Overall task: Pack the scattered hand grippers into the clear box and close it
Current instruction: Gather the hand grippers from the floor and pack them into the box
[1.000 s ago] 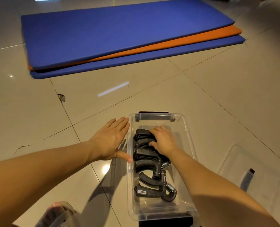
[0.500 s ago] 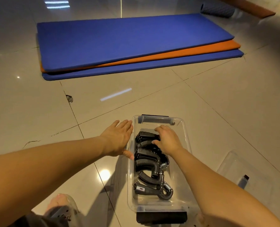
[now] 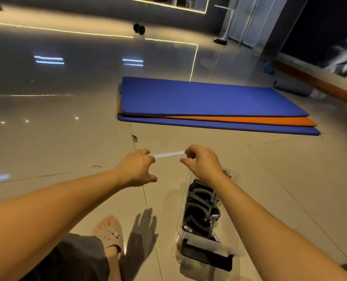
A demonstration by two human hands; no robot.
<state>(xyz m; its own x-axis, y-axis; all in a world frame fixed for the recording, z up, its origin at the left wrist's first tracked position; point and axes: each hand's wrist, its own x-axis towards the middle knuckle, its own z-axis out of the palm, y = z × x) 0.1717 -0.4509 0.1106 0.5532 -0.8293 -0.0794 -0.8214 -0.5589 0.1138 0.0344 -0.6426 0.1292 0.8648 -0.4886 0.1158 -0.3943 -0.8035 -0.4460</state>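
A glossy beige tiled floor [image 3: 57, 142] mirrors ceiling lights and a thin yellow light strip [image 3: 193, 57] in a dimly lit room. Two blue mats [image 3: 199, 98] sandwich an orange mat [image 3: 249, 120] mid-floor; just off their near left corner is a chipped tile [image 3: 134, 138]. A rolled grey mat [image 3: 292, 89] lies by the dark right wall [image 3: 320, 27], with pale door panels [image 3: 247, 19] beyond.

Left forearm [image 3: 57, 203], right forearm [image 3: 259, 216] bare. Dark grey garment [image 3: 77, 258] over leg. Beige perforated clog [image 3: 112, 235], small charm on top.
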